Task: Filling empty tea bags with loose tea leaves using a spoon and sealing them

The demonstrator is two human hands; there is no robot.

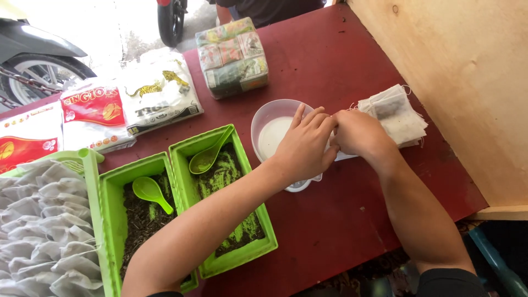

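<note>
Seen from beside the worker, nearest first. At the near left, a green plastic basket point(91, 165) is heaped with tied-off white cloth pouches point(38, 231). Just beside it stand two green rectangular plastic tubs: the left tub point(110, 220) holds dark, crumbly dried matter and a green plastic scoop point(151, 192). The right tub point(242, 258) holds a greener powder and a second green scoop point(206, 159). Both forearms reach over the dark red wooden table point(341, 231).

The hands meet at mid-table, above the right rim of a translucent white plastic bowl point(264, 118). The right hand point(360, 135) is clenched around a small white filter bag point(345, 156), of which only a strip shows under the knuckles. The left hand point(302, 146) lies against it with its fingers curved over the same spot. Whether it pinches the bag cannot be told. Judging by this pose, the step in hand is working the bag's mouth, either opening or closing it. Any further handling would call for keeping that mouth over the bowl and holding the bag steady.

Just beyond the right hand lies a stack of flat, empty white drawstring bags point(393, 113), near a pale plywood wall point(467, 82). Farther off on the table are two white printed sacks point(159, 96) and a plastic-wrapped bundle of packets point(234, 58). Beyond the table edge are a motorcycle wheel point(170, 22) and another person's dark torso point(269, 8).
</note>
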